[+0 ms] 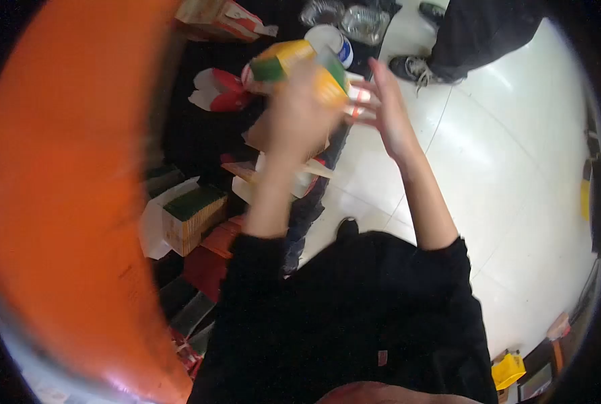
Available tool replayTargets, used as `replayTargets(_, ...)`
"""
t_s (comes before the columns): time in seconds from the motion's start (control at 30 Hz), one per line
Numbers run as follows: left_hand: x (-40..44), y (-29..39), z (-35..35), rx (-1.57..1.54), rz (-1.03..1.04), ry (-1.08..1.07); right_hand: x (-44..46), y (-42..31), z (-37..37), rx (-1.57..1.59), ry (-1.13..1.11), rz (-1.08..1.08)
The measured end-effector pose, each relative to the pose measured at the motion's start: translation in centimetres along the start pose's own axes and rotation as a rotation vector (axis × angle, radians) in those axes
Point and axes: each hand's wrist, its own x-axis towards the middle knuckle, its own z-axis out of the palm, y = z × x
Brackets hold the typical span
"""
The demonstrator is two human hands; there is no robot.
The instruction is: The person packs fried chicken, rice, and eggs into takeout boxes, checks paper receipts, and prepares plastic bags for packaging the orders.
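Observation:
My left hand is smeared by motion and looks closed round a yellow-and-green carton. Its fingers are mostly hidden. Close by on the left, another yellow-and-green surface shows, and I cannot tell whether it belongs to the same carton. My right hand is just right of the carton, open, with its fingers stretched out and the thumb raised. Behind those fingers is a small white item with red stripes; whether they touch it is unclear.
A large orange surface fills the left. On the dark shelf are an open box with a green top, a red-and-white carton, a white tub and clear plastic containers. Another person's shoe stands on the white tiled floor.

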Motion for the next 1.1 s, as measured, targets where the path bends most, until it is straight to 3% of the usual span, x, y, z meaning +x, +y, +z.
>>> replayTargets(0.03,-1.6,3.2,0.1,0.12,0.082,0.019,-1.8,-2.2,-0.6,0.097,-0.048,0.099)
replayTargets(0.07,-3.2,5.6,0.8,0.099,-0.022,-0.124,-3.7,-3.5,-1.4,-0.039,-0.059,0.057)
replayTargets(0.1,-5.1,7.5,1.7,0.12,0.063,-0.106,-5.4,-3.9,-2.5,-0.172,-0.083,0.009)
replayTargets(0.13,-7.0,10.0,1.3,0.193,0.129,-0.094,-7.1,-4.0,-4.2,-0.109,-0.091,0.05)
replayTargets(0.17,-8.9,11.7,1.4,0.081,0.177,-0.111,-10.1,-6.5,-3.7,-0.099,-0.059,0.049)
replayTargets(0.2,-9.7,15.4,-1.8,-0.156,0.151,0.099,-12.4,-7.6,-4.6,-0.284,-0.06,-0.073)
replayTargets(0.27,-11.8,21.5,-7.9,-0.215,-0.073,0.306,-18.3,-10.8,-5.8,-0.496,-0.044,-0.155)
replayTargets(0.3,-13.2,23.2,-9.1,-0.411,-0.231,0.497,-20.9,-11.8,-7.1,-0.703,-0.088,-0.259)
replayTargets(0.37,-15.9,25.7,-10.5,-0.661,-0.605,0.558,-25.9,-15.1,-6.7,-0.874,-0.173,-0.367)
replayTargets(0.43,-18.1,26.5,-11.8,-1.294,-0.929,0.258,-29.3,-17.5,-5.6,-0.823,-0.311,-0.453)
replayTargets(0.5,-19.3,26.7,-13.6,-1.47,-0.982,0.04,-32.2,-18.8,-3.7,-0.854,-0.375,-0.547)
replayTargets(0.57,-19.9,25.6,-13.9,-1.473,-1.105,0.139,-32.3,-17.9,-3.1,-0.895,-0.432,-0.469)
replayTargets(0.63,-24.1,19.5,-8.3,-1.469,-1.154,0.073,-32.0,-14.6,-2.5,-0.801,-0.439,-0.412)
replayTargets(0.8,-32.2,17.6,-7.7,-1.395,-1.327,0.246,-32.8,-6.9,-5.1,-0.343,-0.154,0.187)
replayTargets(0.87,-34.8,18.4,-8.0,-1.344,-1.364,0.361,-30.5,0.2,-11.3,-0.573,-0.096,0.449)
replayTargets(0.97,-40.3,17.1,-2.6,-1.176,-1.435,0.405,-24.6,10.2,-19.0,-0.638,0.098,0.785)
replayTargets(1.03,-42.3,15.5,2.0,-1.143,-1.506,0.356,-17.8,18.3,-24.3,-0.828,0.107,0.636)
replayTargets(1.07,-42.7,14.1,4.7,-1.137,-1.523,0.321,-12.9,24.9,-28.5,-1.173,0.043,0.359)
replayTargets(1.1,-42.9,12.7,7.2,-1.124,-1.53,0.302,-9.9,24.1,-27.9,-1.297,0.108,0.132)
